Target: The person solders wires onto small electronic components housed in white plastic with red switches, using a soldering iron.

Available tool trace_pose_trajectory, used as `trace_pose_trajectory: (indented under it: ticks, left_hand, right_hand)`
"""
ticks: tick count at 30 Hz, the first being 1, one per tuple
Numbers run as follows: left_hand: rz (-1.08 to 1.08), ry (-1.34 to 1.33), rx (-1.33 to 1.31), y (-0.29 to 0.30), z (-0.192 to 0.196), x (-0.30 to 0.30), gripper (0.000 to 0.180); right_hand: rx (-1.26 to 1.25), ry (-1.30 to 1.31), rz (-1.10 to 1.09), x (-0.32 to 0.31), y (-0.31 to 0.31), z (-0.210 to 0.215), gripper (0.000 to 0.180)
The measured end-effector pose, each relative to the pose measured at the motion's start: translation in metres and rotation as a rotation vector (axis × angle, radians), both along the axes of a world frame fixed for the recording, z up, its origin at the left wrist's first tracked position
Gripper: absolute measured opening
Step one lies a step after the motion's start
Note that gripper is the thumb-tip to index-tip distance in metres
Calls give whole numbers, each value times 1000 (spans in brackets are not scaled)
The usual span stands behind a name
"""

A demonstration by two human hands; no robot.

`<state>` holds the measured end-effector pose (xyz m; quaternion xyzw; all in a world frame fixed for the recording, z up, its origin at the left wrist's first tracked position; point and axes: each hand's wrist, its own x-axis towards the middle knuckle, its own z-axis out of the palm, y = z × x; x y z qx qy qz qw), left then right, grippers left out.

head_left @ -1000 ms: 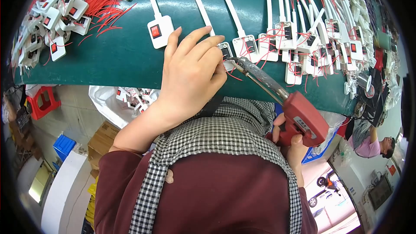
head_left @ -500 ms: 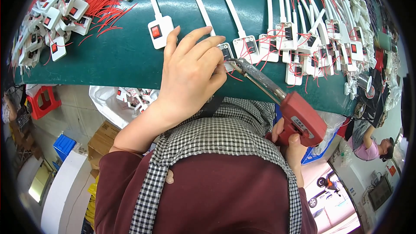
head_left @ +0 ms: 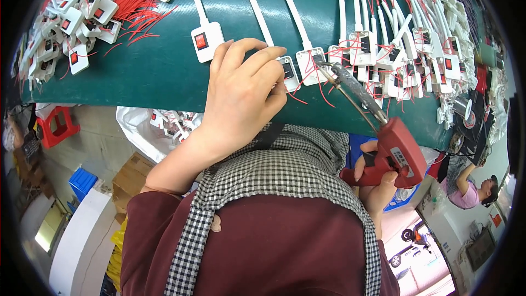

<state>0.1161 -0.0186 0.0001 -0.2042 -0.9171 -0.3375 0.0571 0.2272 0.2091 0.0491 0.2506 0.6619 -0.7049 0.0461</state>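
Observation:
My left hand (head_left: 244,90) rests at the table's near edge with its fingers curled over a white switch housing (head_left: 292,79), its black switch back and red wires facing up. Part of that housing is hidden under the fingers. My right hand (head_left: 378,186) grips a red soldering gun (head_left: 400,151), whose tip points up and left, just above the neighbouring open switch housing (head_left: 310,74). To the left of my left hand, a white switch (head_left: 208,48) lies with its red rocker facing up and a white cable running away from it.
Many white switches are heaped at far left (head_left: 76,57) beside a bundle of red wires (head_left: 134,11). More open housings (head_left: 392,79) with red wires crowd the right, near a solder spool (head_left: 464,108). A white bag of parts (head_left: 134,129) hangs below the table edge. A co-worker (head_left: 468,192) is at far right.
The soldering gun has moved right and slightly back, its tip away from the housing under my left hand. That hand stays almost in place, its fingers slightly lower.

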Motion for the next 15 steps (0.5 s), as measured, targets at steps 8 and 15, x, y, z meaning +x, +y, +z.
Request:
trace_pose_trajectory:
  ticks: [8,15]
  left_hand:
    - [-31,22,-45,0,1,0,14]
    - [-37,51,-31,1,-5,1,14]
  right_hand:
    - [-31,-50,45,4,4,1,85]
    - [-57,-124,164,5,3,3,75]
